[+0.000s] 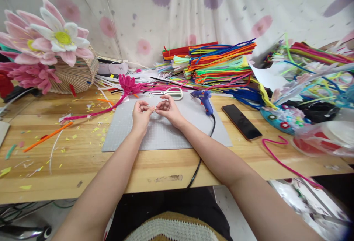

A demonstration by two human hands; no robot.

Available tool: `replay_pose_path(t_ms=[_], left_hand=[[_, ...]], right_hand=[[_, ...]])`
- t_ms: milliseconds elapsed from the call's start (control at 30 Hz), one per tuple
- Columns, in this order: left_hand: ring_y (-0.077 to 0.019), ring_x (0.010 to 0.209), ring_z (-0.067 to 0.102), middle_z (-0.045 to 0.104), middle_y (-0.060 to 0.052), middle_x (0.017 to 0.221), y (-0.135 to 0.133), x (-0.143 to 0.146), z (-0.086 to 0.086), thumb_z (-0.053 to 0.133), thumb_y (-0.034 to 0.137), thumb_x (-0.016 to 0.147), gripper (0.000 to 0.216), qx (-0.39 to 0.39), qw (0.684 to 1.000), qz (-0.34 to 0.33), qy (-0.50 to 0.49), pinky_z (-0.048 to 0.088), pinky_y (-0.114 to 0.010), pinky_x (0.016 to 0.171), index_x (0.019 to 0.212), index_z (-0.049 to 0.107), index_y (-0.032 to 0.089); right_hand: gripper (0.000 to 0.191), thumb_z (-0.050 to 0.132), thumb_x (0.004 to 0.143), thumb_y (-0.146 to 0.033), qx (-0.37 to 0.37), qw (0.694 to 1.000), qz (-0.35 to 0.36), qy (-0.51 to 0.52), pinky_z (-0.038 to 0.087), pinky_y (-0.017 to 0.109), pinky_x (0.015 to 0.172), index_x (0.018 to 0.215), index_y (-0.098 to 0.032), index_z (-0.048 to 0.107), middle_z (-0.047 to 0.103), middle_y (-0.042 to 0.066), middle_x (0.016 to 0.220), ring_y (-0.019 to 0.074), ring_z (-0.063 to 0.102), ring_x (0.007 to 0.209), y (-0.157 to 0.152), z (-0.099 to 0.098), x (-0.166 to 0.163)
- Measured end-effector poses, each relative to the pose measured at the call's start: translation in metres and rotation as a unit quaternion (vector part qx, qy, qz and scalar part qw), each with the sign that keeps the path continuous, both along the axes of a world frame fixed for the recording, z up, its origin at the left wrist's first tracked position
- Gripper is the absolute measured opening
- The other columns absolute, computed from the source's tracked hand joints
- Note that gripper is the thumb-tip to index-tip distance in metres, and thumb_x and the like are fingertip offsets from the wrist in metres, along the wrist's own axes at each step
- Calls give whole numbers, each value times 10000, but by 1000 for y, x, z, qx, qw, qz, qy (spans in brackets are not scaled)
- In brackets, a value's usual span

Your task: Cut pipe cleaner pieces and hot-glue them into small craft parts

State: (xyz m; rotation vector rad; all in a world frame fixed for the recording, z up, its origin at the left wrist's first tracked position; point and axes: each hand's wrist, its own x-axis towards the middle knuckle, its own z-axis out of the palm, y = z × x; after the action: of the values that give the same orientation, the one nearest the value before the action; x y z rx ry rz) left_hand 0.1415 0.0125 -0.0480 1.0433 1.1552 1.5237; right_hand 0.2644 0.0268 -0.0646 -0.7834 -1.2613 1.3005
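Above the grey cutting mat [124,138], my left hand [141,116] and my right hand [170,112] meet fingertip to fingertip. Both are closed in a pinch on a small whitish piece [154,110], too small and too covered by fingers to name its kind. Just behind my right hand lie white-handled scissors [177,93]. A blue glue gun [204,100] rests at the mat's right side, its black cord running down over the table edge. Left of my hands is a magenta pipe-cleaner flower [128,84] with a long wrapped stem.
A phone [241,122] lies right of the mat, near a curled magenta pipe cleaner [276,156]. Bundles of coloured pipe cleaners [224,64] are stacked behind. Large pink and white flowers [62,38] stand at left. An orange stick [48,136] lies among scraps.
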Motion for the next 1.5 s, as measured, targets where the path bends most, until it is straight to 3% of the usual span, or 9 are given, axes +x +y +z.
replay_pose_path(t_ms=[233, 400, 533, 833, 1500], left_hand=[[-75, 527, 509, 508, 64, 542, -1, 1, -1, 684, 200, 581, 275, -21, 999, -34, 18, 390, -188, 544, 806, 526, 184], [-117, 643, 586, 609, -11, 700, -2, 2, 6, 681, 288, 604, 334, -76, 995, -43, -38, 434, -214, 542, 872, 532, 158], [-135, 695, 607, 633, -41, 773, -3, 2, 7, 699, 212, 571, 409, -87, 994, -38, -44, 445, -221, 558, 930, 511, 157], [-119, 654, 622, 650, -12, 738, 0, 1, 1, 726, 150, 542, 538, -89, 994, -11, -55, 421, -187, 522, 956, 385, 181], [-111, 609, 612, 638, 6, 718, 0, 3, 1, 735, 127, 528, 578, -97, 995, 9, -38, 451, -203, 523, 975, 374, 181]], right_hand=[[602, 747, 534, -280, -2, 1000, -11, -7, 482, 268, 669, 1005, -253, 374, 534, -61, 756, 80, 549, 649, 3, -3, 1], [588, 742, 546, -277, -18, 999, -31, 5, 482, 272, 697, 1007, -246, 378, 524, -63, 755, 79, 553, 662, 1, -1, 2], [587, 742, 543, -278, -26, 999, -41, 3, 483, 275, 698, 1000, -244, 375, 522, -65, 756, 81, 552, 662, 0, 1, 3], [604, 744, 539, -275, -15, 1000, -20, 8, 474, 269, 725, 1011, -246, 369, 521, -61, 771, 74, 543, 678, 3, -4, 2], [584, 730, 549, -265, -3, 1000, -16, -11, 457, 250, 676, 1010, -246, 372, 524, -57, 759, 72, 533, 655, 2, -1, 1]])
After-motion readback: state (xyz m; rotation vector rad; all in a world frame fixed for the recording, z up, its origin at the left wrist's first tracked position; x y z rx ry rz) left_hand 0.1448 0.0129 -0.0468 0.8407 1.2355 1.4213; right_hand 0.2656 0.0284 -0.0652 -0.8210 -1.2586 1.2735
